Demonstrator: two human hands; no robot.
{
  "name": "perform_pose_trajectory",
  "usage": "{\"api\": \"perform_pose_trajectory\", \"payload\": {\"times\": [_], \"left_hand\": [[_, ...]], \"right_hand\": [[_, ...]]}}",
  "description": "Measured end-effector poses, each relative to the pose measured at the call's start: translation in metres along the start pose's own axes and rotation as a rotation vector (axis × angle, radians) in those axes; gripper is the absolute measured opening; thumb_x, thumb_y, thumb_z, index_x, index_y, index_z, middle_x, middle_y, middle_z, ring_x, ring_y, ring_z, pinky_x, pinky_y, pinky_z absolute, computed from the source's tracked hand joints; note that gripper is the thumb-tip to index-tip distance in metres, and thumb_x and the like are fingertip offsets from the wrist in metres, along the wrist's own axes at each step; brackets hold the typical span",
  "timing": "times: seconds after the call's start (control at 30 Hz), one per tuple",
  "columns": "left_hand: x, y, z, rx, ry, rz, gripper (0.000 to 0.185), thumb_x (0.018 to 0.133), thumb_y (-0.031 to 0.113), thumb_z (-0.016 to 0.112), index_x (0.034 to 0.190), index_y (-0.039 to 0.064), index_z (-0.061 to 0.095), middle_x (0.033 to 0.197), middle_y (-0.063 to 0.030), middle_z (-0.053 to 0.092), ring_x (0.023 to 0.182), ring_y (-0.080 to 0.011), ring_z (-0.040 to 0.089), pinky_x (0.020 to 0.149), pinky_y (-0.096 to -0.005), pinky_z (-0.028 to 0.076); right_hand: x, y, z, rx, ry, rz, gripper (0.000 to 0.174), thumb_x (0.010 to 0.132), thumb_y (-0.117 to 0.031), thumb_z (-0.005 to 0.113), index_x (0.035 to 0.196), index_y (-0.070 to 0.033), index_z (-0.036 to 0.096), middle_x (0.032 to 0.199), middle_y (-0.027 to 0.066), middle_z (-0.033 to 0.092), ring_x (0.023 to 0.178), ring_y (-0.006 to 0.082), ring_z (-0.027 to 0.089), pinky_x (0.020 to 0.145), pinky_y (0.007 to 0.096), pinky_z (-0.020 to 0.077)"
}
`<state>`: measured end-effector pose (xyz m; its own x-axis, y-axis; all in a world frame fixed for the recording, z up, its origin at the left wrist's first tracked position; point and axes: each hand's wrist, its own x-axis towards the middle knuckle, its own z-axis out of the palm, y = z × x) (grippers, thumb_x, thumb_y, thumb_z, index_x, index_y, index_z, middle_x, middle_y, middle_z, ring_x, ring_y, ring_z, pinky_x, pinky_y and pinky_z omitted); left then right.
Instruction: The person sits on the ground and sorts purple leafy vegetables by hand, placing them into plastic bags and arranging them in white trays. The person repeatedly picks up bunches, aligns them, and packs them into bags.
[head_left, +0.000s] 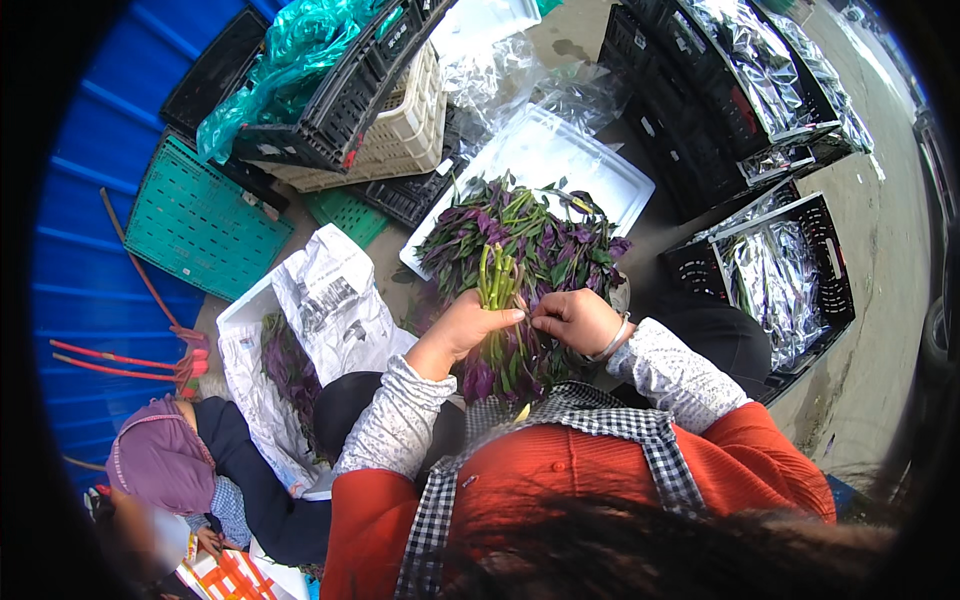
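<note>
My left hand (474, 324) is wrapped around a bundle of thick green stems (495, 276), their cut ends pointing away from me. Purple and green leaves (501, 371) of the bundle hang down towards my lap. At the bundle's right side is my right hand (577, 319), thumb and forefinger pinched together; what lies between the fingertips is too small to tell. Just beyond both hands, a heap of purple-green leafy stems (517, 217) covers the near part of a white foam tray (592, 161). A small yellow tool (579, 202) rests on the heap.
To the left, a foam box (244, 304) lined with printed paper holds more leafy stems (289, 367). A person (247, 457) works beside it. Black crates (832, 262) with silvery film packs stand at right. Stacked crates (409, 124) with green plastic bags (300, 60) stand far left.
</note>
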<state>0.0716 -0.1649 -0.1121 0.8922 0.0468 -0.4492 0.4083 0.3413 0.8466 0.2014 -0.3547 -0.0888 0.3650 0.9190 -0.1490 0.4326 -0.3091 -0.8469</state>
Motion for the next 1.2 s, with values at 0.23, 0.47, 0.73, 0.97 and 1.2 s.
{"api": "perform_pose_trajectory", "payload": {"times": [0.23,0.47,0.73,0.97,1.2], "left_hand": [[-0.002,0.004,0.000,-0.019,-0.074,0.028,0.018,0.087,0.007,0.070,0.104,0.004,0.064,0.096,0.0007,0.063,0.088,-0.0103,0.058,0.081,-0.0273,0.047],[-0.004,0.010,0.006,0.062,-0.158,-0.004,0.019,0.084,0.006,0.071,0.101,0.003,0.064,0.092,-0.0005,0.063,0.086,-0.0118,0.059,0.081,-0.0284,0.047],[-0.001,0.006,-0.004,0.018,-0.088,-0.016,0.021,0.084,0.003,0.065,0.104,-0.001,0.066,0.103,-0.0095,0.068,0.095,-0.0182,0.064,0.088,-0.0318,0.049],[0.001,0.007,-0.008,-0.036,-0.086,0.018,0.030,0.085,0.000,0.063,0.115,-0.001,0.063,0.116,-0.0105,0.066,0.105,-0.0191,0.062,0.093,-0.0335,0.049],[0.001,0.008,0.000,-0.039,-0.084,0.030,0.026,0.084,-0.001,0.064,0.110,0.000,0.062,0.111,-0.0113,0.064,0.108,-0.0214,0.062,0.097,-0.0363,0.049]], "right_hand": [[0.000,-0.001,-0.003,-0.309,0.192,-0.276,0.013,0.087,-0.019,0.063,0.088,-0.006,0.059,0.077,0.0128,0.062,0.073,0.0343,0.064,0.063,0.0444,0.0508],[0.001,0.003,-0.011,-0.389,0.283,-0.217,0.009,0.086,-0.015,0.064,0.086,-0.007,0.059,0.075,0.0121,0.063,0.069,0.0332,0.064,0.061,0.0426,0.0512],[-0.003,0.011,-0.044,-0.429,0.302,0.003,0.017,0.088,-0.021,0.062,0.087,-0.004,0.062,0.083,0.0136,0.068,0.079,0.0338,0.067,0.070,0.0432,0.0526],[-0.009,0.003,-0.033,-0.029,-0.019,0.085,0.050,0.086,-0.047,0.066,0.109,-0.002,0.067,0.099,0.0181,0.070,0.092,0.0346,0.068,0.082,0.0427,0.0530],[0.000,0.003,0.013,0.240,0.015,0.138,0.062,0.082,-0.023,0.076,0.134,-0.002,0.050,0.084,0.0117,0.067,0.075,0.0208,0.066,0.069,0.0339,0.0516]]}}
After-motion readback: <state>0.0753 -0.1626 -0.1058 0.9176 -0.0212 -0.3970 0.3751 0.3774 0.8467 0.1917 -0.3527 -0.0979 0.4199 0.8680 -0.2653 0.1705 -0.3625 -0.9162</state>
